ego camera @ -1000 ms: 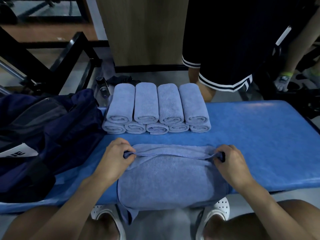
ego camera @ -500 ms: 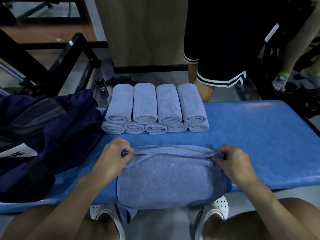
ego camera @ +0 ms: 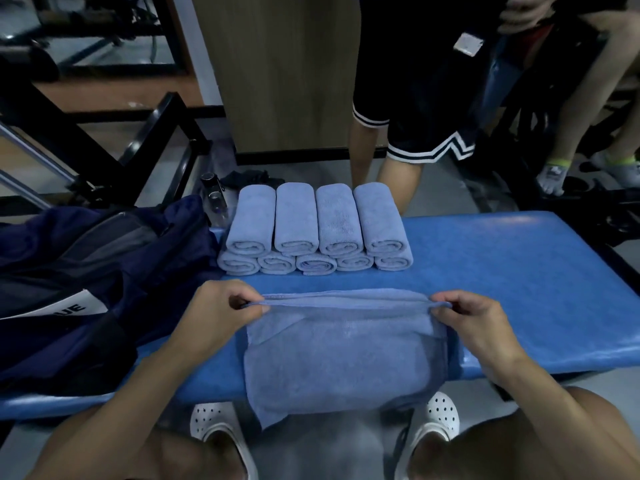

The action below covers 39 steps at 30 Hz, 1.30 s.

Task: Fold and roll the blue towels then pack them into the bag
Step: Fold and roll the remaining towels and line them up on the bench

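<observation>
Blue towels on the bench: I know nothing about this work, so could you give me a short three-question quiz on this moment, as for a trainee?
1. True or false: the left hand and the right hand each pinch one end of the flat towel's far edge.
2. Where does the dark bag lie, as the person sees it? A) left of the rolled towels B) right of them C) on top of them
3. How many rolled towels show in the stack on the bench?
Key: 1 true. 2 A. 3 nine, four resting on five.
</observation>
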Available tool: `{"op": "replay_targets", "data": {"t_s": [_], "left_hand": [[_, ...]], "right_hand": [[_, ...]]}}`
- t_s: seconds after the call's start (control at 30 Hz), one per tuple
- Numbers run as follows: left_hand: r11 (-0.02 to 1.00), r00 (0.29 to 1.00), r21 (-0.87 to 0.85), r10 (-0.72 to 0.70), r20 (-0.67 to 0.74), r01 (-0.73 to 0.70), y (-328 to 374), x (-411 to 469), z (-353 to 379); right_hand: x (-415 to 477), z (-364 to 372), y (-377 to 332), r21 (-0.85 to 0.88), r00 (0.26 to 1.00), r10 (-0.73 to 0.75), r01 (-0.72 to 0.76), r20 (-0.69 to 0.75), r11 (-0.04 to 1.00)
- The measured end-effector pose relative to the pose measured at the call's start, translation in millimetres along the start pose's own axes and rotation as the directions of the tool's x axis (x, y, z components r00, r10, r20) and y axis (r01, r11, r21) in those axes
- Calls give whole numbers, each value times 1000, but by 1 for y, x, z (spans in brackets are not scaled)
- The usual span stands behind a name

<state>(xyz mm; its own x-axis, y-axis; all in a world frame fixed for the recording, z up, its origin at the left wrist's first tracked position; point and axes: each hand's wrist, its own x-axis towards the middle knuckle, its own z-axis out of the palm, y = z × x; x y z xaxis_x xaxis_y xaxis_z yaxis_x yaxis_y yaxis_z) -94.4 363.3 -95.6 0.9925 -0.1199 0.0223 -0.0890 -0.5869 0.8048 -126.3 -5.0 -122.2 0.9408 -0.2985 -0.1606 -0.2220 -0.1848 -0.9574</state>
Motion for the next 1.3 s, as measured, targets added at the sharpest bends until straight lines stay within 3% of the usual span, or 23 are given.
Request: {"op": "replay_targets", "data": {"t_s": [0.27, 0.47, 0.63, 0.8, 1.0, 1.3], "left_hand": [[993, 999, -112, 34, -18, -36, 47, -30, -43], [991, 991, -15, 129, -27, -130, 59, -44, -72], [984, 983, -28, 175, -55, -177, 77, -52, -92], [972, 982, -187, 119, -146, -145, 102, -55, -101], [960, 976, -244, 91, -196, -139, 122, -52, -109], [977, 982, -196, 45, -182, -81, 131, -51, -106]], "right_hand": [[-29, -27, -37, 219, 981, -144, 114, 129, 969], [-48, -40, -72, 286, 938, -302, 246, 168, 926], [-58, -38, -96, 300, 949, -300, 261, 94, 918], [-60, -37, -119, 304, 952, -304, 301, -38, 904], [-61, -45, -134, 304, 930, -368, 354, -12, 885], [-56, -53, -141, 155, 907, -420, 418, -23, 895]]}}
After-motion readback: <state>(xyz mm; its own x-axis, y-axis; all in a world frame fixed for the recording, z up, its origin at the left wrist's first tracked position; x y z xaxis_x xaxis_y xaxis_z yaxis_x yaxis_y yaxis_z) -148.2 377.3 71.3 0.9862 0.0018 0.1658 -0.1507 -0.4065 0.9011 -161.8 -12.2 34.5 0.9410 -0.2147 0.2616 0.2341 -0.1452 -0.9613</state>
